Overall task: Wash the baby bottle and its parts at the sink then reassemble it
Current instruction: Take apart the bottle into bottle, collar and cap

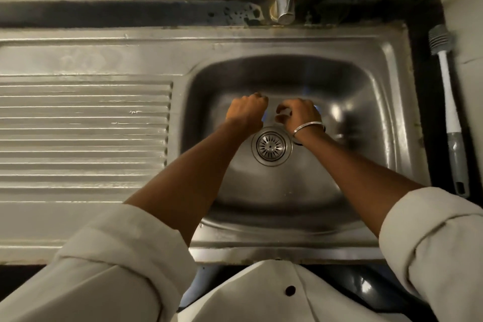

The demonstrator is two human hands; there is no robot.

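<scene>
Both hands work low in the sink basin just behind the drain, the left hand fisted and the right hand curled, their grip contents hidden, bottle unseen, so I'd fetch the brush off the surface's right edge.

Left hand: fingers curled into a loose fist, knuckles forward, back of hand up. Right hand: fingers bent downward, thumb tucked toward palm; grip contents not discernible. Hands near each other, apart. Forearms bare, extended forward, converging. Sleeves pale, rolled to elbows. Right wrist: thin metal bangle.
</scene>
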